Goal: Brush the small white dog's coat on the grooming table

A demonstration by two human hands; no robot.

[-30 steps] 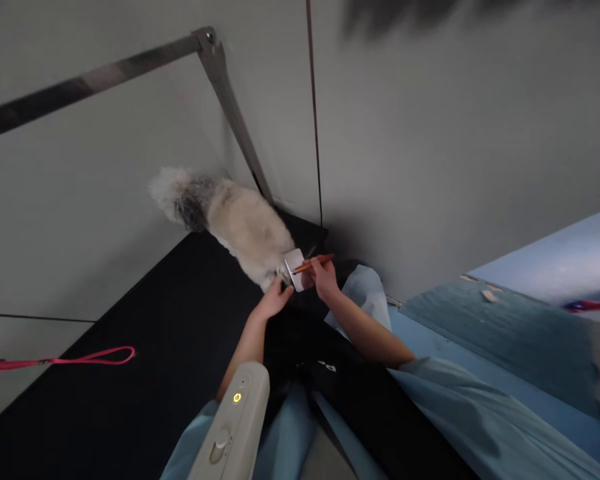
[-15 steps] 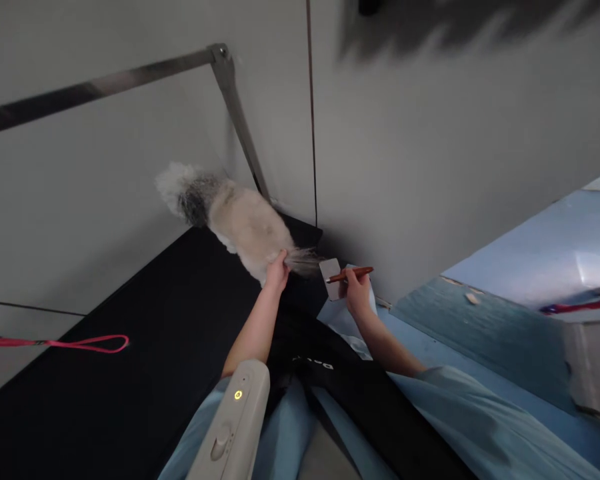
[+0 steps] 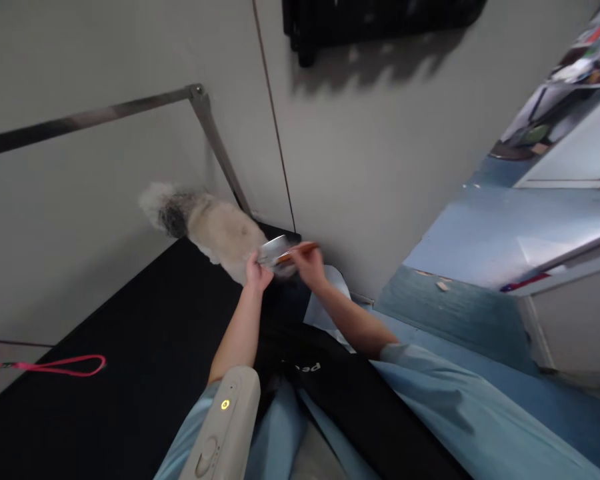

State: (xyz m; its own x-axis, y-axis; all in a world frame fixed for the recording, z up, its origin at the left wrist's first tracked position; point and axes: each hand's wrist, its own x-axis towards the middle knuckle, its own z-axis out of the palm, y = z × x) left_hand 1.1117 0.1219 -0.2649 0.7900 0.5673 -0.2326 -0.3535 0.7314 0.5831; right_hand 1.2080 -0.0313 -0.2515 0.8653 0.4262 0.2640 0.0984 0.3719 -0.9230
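Observation:
A small dog (image 3: 225, 230), cream-bodied with a dark patch and whitish fluff toward the far end, stands on the black table with its rear toward me. My left hand (image 3: 258, 272) is closed at the base of its tail (image 3: 286, 270), which is blurred and partly covered. My right hand (image 3: 307, 265) grips the reddish-brown handle of a slicker brush (image 3: 274, 249). The brush's flat silvery head lies over the tail hair, just beside my left hand's fingers. Its pin side is turned away from view.
Above the black table (image 3: 130, 373) runs a metal grooming arm (image 3: 125, 112). A pink loop lead (image 3: 80, 365) hangs at the left. A pale device with a yellow light (image 3: 223, 420) sits low in front of me. A black object (image 3: 380, 23) is on the wall.
My right hand has brought the brush leftward from the tail's end to beside my left hand, tilting its head. The view has shifted, showing more of the room at right.

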